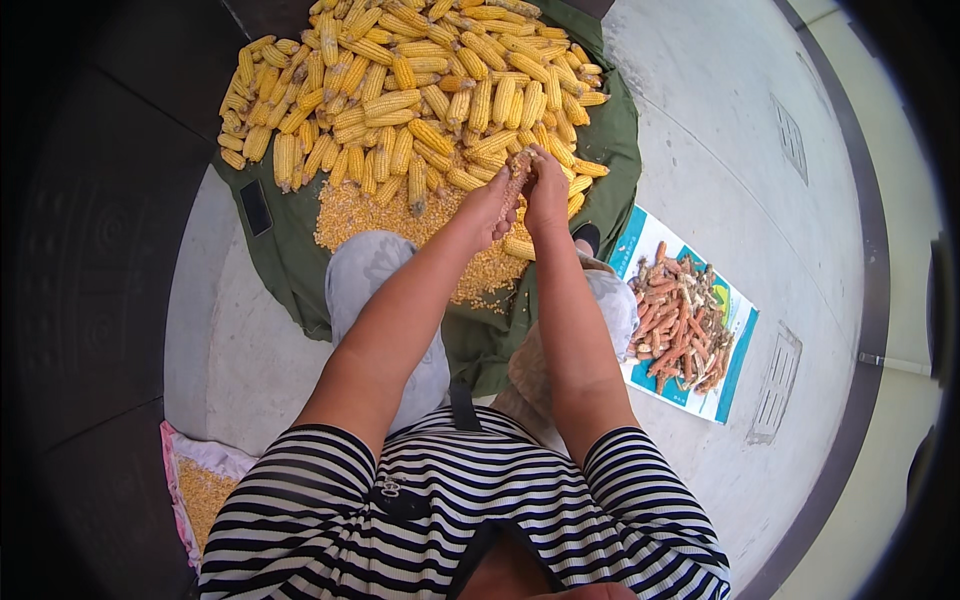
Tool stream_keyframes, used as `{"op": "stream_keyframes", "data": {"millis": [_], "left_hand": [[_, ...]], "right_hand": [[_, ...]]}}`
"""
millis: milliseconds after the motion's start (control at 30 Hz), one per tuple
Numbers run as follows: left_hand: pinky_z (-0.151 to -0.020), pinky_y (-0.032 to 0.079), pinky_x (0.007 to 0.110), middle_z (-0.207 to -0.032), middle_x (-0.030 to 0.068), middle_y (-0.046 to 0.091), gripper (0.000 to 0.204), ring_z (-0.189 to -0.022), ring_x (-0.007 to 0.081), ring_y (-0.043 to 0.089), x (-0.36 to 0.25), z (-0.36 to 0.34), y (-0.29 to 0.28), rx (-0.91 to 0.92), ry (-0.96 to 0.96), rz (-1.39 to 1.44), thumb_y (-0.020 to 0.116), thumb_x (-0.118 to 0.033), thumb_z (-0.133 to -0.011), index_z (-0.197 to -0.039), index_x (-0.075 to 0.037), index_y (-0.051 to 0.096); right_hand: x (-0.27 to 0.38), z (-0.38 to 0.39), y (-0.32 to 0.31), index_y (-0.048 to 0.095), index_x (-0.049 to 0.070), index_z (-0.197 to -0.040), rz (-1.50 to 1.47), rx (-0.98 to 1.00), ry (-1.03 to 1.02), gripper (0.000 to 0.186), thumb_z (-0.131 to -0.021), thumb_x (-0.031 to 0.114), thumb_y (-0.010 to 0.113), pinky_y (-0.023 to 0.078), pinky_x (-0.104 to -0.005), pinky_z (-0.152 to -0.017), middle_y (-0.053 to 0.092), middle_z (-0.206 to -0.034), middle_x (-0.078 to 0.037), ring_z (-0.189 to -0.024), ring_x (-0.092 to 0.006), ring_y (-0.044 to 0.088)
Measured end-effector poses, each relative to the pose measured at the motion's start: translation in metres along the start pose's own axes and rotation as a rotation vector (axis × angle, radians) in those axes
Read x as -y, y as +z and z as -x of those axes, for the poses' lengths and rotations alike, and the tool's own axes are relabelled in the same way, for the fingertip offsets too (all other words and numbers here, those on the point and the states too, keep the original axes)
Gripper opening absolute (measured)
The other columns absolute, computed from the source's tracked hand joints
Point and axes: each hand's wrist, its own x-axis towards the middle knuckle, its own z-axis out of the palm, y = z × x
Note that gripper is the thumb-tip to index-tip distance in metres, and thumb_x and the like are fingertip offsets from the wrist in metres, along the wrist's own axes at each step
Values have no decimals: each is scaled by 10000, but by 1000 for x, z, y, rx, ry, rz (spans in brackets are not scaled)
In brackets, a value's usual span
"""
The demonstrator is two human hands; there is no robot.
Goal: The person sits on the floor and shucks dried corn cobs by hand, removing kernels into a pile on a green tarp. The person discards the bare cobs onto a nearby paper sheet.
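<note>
Between my two hands is a corn cob [516,184], mostly bare and reddish, with a few pale bits at its upper end. My left hand [487,212] is wrapped round its lower part. My right hand [546,188] closes on the upper end from the right side. Just beyond my hands lies a big heap of yellow corn ears [400,100]. Below the hands, loose yellow kernels [365,218] are spread between my knees and the heap.
A dark green cloth [285,275] lies under the corn, with a black phone [256,207] on its left part. To the right, stripped cobs [680,320] are piled on a blue and white sheet [735,375]. At lower left sits a pink-edged bag of kernels [200,490]. Drain grates mark the floor.
</note>
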Motion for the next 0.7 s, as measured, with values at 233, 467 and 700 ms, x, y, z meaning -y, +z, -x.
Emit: {"op": "stream_keyframes", "data": {"millis": [233, 467, 700], "left_hand": [[-336, 282, 220, -593, 7, 514, 471, -392, 87, 399, 5, -10, -2, 38, -9, 54, 414, -552, -978, -832, -125, 549], [-543, 424, 270, -726, 27, 570, 436, -616, 122, 518, 16, -23, -6, -266, 540, -276, 609, -483, -908, -897, -47, 596], [-668, 495, 365, -850, 90, 657, 480, -731, 242, 631, 17, -18, -7, -459, 691, -521, 719, -487, -801, -950, -53, 576]], "right_hand": [[-1, -4, -9, 595, -25, -1220, 65, 1, -96, 388, -924, 198, 482, 445, -267, -842, 619, -1078, -89, -916, -150, 564], [1, -1, -10, 581, -50, -1230, 103, -48, -71, 382, -879, 89, 523, 445, -289, -904, 641, -1107, -105, -1015, -182, 586], [4, 0, -11, 577, -58, -1227, 22, -12, -73, 438, -795, -27, 515, 474, -236, -753, 592, -868, -19, -734, -103, 530]]}}
